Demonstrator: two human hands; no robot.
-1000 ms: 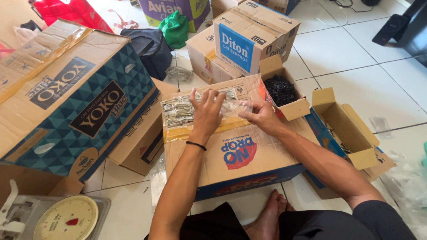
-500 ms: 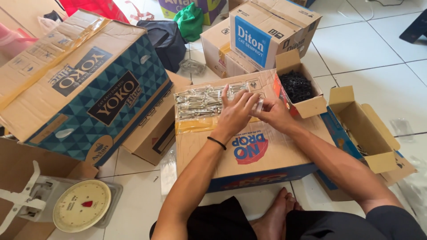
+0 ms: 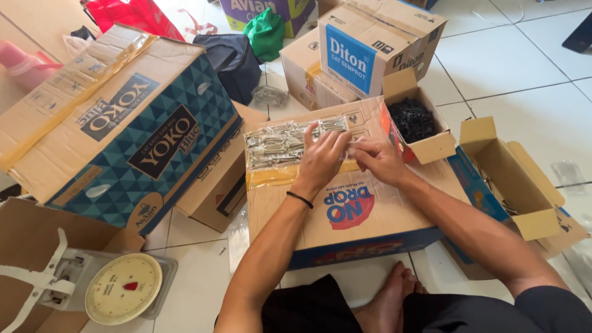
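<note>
Bag point(image 3: 280, 143) of shiny silver screws lies flat on top of a big brown box point(image 3: 336, 213), at its far end, and it is see-through plastic. The left hand point(image 3: 322, 161) rests on the right end of the bag with fingers bent down on it. The right hand point(image 3: 380, 159) pinches the bag's clear edge between thumb and fingers, right beside the left hand. The hands cover that end of the bag, so how it is closed is hard to see. The big box has a red and blue round label on top and a blue band along its near side. Just past the right hand stands a small open box point(image 3: 414, 123) full of black screws. To the right is an empty open box point(image 3: 512, 179) with a blue side. On the left leans a large box point(image 3: 117, 123) with a blue triangle pattern and a dark label. Farther back sits a brown box point(image 3: 364, 49) with a blue square label. A kitchen scale point(image 3: 120, 290) with a round pale dial stands at the lower left, partly cut off. Some red, green and dark bags at the top are cut off too.
</note>
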